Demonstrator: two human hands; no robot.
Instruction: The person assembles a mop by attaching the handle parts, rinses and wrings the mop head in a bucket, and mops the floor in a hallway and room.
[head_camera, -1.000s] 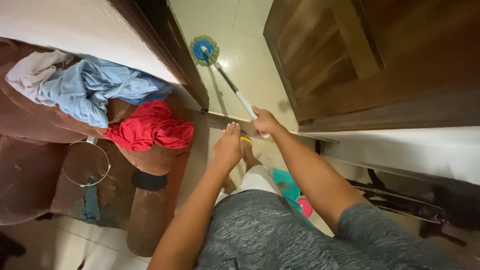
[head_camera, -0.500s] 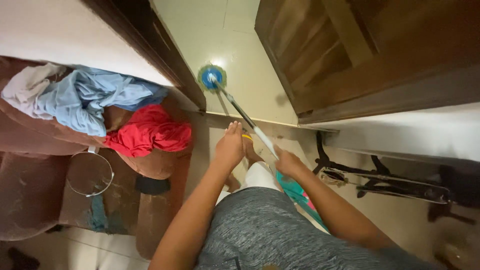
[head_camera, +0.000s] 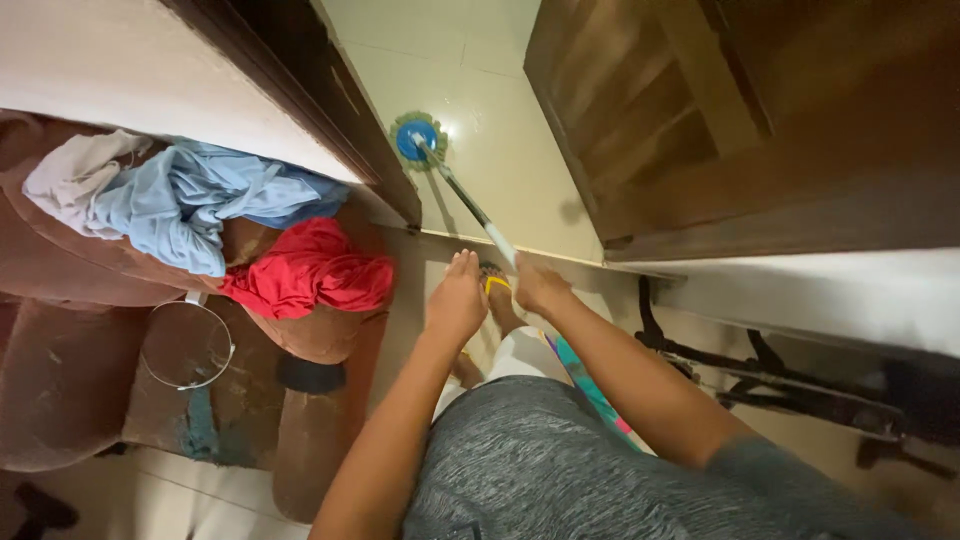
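The right hand is clenched around the white grip of the one long-handled spin mop. The left hand hangs beside it with fingers flat and released, holding nothing. The mop's single round blue-and-green head rests on the pale tiled floor past the doorway. By the look of it, mopping there is under way; no wet trace shows how much is covered. One brown wooden door stands open.

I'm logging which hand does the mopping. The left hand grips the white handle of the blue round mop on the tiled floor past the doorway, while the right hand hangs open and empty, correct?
Not quite: the hands are swapped. In the head view the right hand grips the white handle of the blue round mop on the tiled floor, and the left hand is open and empty.
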